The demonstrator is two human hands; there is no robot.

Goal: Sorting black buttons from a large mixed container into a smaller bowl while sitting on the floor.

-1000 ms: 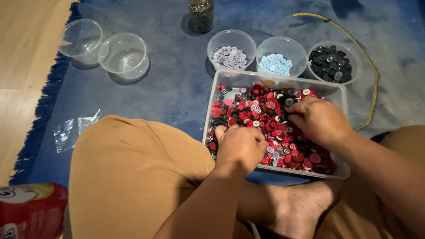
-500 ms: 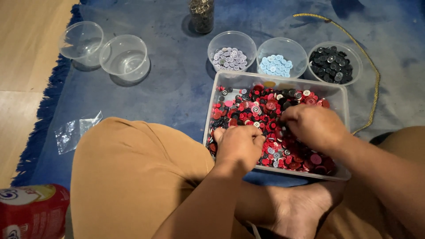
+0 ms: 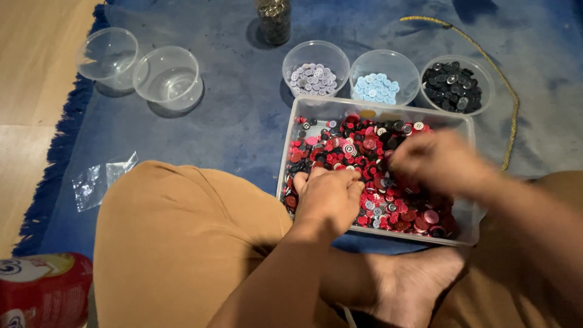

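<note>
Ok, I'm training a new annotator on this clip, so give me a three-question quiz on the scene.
1. True or false: both hands are over the clear rectangular tray of mixed buttons.
2. How many small round bowls behind the tray hold sorted buttons?
3. Which hand is motion-blurred? A) left B) right

Key:
1. True: left hand and right hand.
2. Three: lilac buttons, light blue buttons, black buttons.
3. B.

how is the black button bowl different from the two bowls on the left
The black button bowl holds dark buttons and stands behind the tray, at the right of a row of three. The two left bowls hold nothing visible and stand apart near the rug's edge, touching each other. All are clear, round plastic.
</note>
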